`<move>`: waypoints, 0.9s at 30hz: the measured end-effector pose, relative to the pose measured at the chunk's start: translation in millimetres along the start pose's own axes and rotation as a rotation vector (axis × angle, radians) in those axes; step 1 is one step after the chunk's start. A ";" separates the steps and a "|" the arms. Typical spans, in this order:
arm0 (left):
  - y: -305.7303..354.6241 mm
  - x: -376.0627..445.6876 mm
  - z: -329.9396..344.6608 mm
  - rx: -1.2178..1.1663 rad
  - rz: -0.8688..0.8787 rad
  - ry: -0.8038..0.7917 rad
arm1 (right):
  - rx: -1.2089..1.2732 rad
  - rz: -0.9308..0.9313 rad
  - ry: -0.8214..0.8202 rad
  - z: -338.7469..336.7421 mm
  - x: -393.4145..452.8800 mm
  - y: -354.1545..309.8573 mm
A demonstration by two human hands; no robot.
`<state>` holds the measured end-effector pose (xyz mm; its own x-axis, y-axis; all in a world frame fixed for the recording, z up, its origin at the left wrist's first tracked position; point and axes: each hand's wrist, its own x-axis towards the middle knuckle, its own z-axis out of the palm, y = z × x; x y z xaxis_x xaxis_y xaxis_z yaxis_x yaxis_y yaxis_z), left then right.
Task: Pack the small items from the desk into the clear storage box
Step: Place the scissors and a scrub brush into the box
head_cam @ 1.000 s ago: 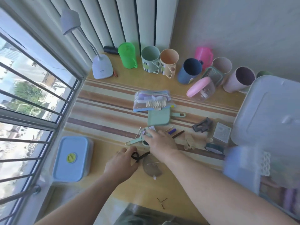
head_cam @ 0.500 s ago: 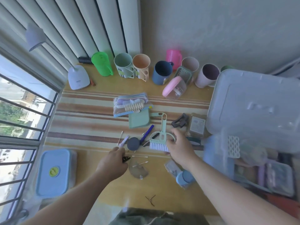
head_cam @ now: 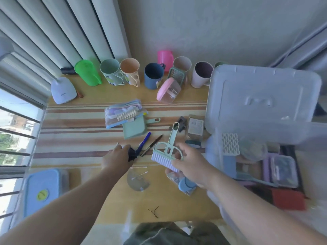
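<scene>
1. Since the frame half a second ago, the right hand (head_cam: pixel 190 164) has lifted the mint green plastic brush with white bristles (head_cam: pixel 167 151) a little off the desk and toward the person, and the left hand (head_cam: pixel 117 157) has moved forward onto a small dark object (head_cam: pixel 132 154) on the striped mat.
2. The right hand grips the brush at its bristle end, with the fingers curled around the head; the long handle points away toward the wall.
3. The left hand closes its fingers on the small dark object; what this object is cannot be told, because it is mostly hidden by the fingers.
4. Just beside the left hand lie a blue pen (head_cam: pixel 144 142) and a thin brown pencil (head_cam: pixel 152 145), both on the striped cloth mat (head_cam: pixel 76 131).
5. The clear plastic storage box (head_cam: pixel 256 167) stands at the right side of the wooden desk (head_cam: pixel 109 197), close to the right hand, and already contains several items; the picture there is blurred.
6. Its translucent white lid (head_cam: pixel 261 101) leans behind the box, tilted.
7. On the mat there is a mint green dustpan (head_cam: pixel 135 128), and a transparent zip pouch (head_cam: pixel 122 113) partly overlaps it.
8. Under the right wrist a small round light blue container (head_cam: pixel 185 185) rests on the desk.
9. Two cotton swabs (head_cam: pixel 141 169) lie near a clear half-round plastic piece (head_cam: pixel 137 182).
10. A row of coloured plastic cups (head_cam: pixel 154 76) stands along the wall.
11. A light blue lidded lunch box (head_cam: pixel 41 190) is at the left, near the window.
</scene>
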<state>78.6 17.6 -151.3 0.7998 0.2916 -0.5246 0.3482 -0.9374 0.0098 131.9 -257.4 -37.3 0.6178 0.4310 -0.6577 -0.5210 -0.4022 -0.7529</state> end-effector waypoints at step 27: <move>347.3 -148.5 -106.6 -0.088 0.595 0.331 | -0.894 0.157 0.037 -291.4 -118.8 145.7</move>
<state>132.9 -331.0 20.7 0.9697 -0.2120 -0.1214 -0.1691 -0.9412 0.2924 154.3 -602.6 -61.9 0.6047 0.2988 -0.7382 0.0415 -0.9375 -0.3455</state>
